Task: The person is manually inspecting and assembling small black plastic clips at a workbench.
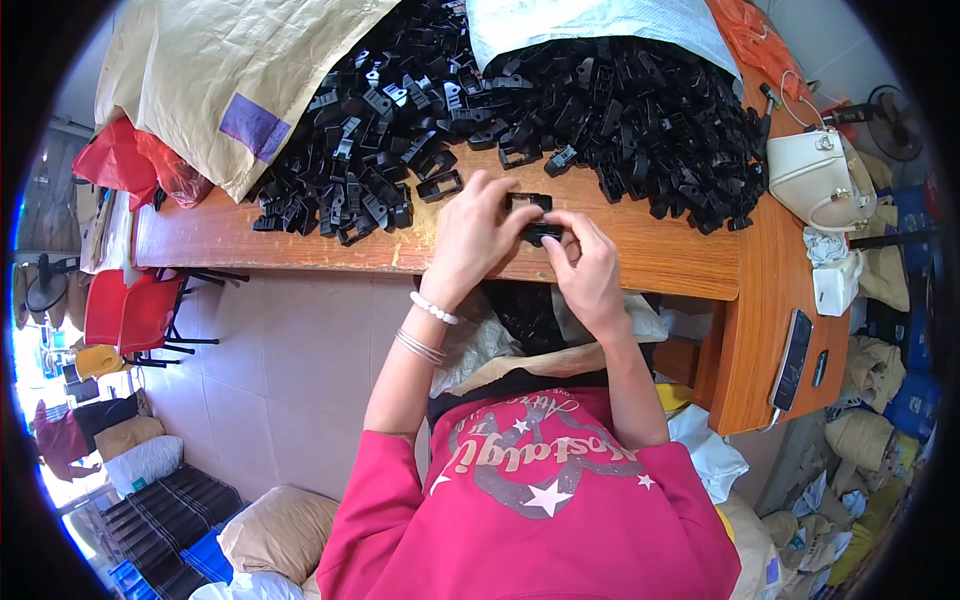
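Close together over the table's front edge, both my hands work on a small black plastic part (pixel 541 231). My right hand (pixel 590 268) pinches it between thumb and fingers. From the other side, my left hand (pixel 474 228) has its fingers closed at the same part, with the thumb reaching toward it. Just beyond the fingertips shows a black frame-like piece (pixel 530 201); whether it is joined to the held part I cannot tell. Another black rectangular frame (pixel 439 186) lies on the wood beside my left hand. My fingers partly cover the held part.
A large heap of black plastic parts (pixel 620 120) spreads across the wooden table (pixel 660 255), spilling from a white sack (pixel 600 22) near a tan sack (pixel 240 70). On the right are a cream handbag (pixel 815 175) and a phone (pixel 792 360). A red chair (pixel 125 310) stands left.
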Tool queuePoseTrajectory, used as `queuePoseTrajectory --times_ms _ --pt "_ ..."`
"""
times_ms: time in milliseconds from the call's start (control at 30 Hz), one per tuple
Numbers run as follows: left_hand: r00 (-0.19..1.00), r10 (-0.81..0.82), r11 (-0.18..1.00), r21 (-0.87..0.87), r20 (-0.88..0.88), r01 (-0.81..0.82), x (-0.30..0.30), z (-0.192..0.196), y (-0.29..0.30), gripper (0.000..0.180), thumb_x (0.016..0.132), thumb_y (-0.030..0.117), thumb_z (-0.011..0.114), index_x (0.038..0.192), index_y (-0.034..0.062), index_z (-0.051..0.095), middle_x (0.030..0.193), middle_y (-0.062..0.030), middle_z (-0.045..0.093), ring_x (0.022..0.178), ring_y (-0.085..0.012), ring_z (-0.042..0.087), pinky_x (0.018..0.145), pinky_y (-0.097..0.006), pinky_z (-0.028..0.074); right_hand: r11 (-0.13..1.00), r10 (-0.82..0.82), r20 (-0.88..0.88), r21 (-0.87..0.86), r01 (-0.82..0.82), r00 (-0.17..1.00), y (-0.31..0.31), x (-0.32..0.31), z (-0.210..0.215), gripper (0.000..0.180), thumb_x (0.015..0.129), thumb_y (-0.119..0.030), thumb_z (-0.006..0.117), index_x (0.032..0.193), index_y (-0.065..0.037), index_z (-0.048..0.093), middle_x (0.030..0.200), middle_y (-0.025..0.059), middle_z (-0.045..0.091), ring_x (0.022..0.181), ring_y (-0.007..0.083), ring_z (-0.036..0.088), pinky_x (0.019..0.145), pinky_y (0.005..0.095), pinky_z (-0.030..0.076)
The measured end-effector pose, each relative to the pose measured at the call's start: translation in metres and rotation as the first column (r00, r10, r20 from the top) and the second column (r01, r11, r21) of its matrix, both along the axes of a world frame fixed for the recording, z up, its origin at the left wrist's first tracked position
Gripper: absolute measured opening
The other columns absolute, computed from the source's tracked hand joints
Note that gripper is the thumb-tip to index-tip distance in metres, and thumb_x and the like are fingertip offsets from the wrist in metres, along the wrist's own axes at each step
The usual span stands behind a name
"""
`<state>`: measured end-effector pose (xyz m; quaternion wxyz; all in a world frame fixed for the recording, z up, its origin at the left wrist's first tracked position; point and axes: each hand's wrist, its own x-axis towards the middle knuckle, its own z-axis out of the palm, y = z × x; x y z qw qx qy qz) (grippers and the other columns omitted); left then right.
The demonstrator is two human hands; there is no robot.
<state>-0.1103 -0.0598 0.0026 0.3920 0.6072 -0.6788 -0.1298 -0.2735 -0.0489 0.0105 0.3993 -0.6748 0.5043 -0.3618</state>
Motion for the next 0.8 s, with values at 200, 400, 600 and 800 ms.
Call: queuePoseTrajectory --times_ms 200,400,600,800 --pt "0.968 -0.007 0.999 -0.038 0.252 0.017 -0.011 0.015 -0.002 0.032 0.074 0.022 0.078 0.086 -0.0013 0.06 0.088 -0.0114 0.059 0.07 -0.0218 0.061 0.064 -0.033 0.048 0.967 -0.185 0.025 -0.175 0.187 0.982 0.005 -0.014 0.007 0.017 0.079 0.004 0.066 0.096 0.002 0.063 0.083 0.0095 0.063 0.065 0.0162 0.058 0.061 0.0292 0.047" --pt "0.619 0.006 0.898 0.277 -0.785 0.343 -0.029 0.018 0.018 0.034 0.078 0.003 0.075 0.107 -0.0006 0.058 0.095 -0.0047 0.062 0.07 -0.0083 0.059 0.058 -0.024 0.05 0.976 -0.177 0.4 -0.045 0.212 0.899 0.012 -0.011 0.004 0.013 0.084 -0.001 0.067 0.097 0.002 0.063 0.096 0.0074 0.066 0.08 0.0119 0.064 0.072 0.0236 0.052" --pt "0.308 0.052 0.817 0.218 -0.95 0.533 -0.017 0.018 0.034 0.038 0.083 -0.004 0.067 0.118 -0.0071 0.052 0.093 -0.0125 0.065 0.078 -0.0202 0.069 0.069 -0.027 0.059 0.984 -0.119 0.488 -0.062 0.17 0.865 0.012 -0.012 0.003 0.012 0.083 0.0 0.067 0.094 0.002 0.064 0.098 0.0105 0.067 0.084 0.016 0.065 0.077 0.0263 0.052" --pt "0.332 0.122 0.828 0.28 -0.935 0.486 -0.015 0.023 0.041 0.031 0.085 0.001 0.067 0.111 -0.0097 0.053 0.086 -0.0157 0.067 0.073 -0.0227 0.07 0.063 -0.028 0.059 0.922 0.059 0.231 -0.384 0.035 0.971 0.009 -0.017 0.006 0.013 0.077 0.001 0.071 0.089 -0.002 0.066 0.095 0.0123 0.068 0.093 0.0263 0.063 0.082 0.0337 0.05"
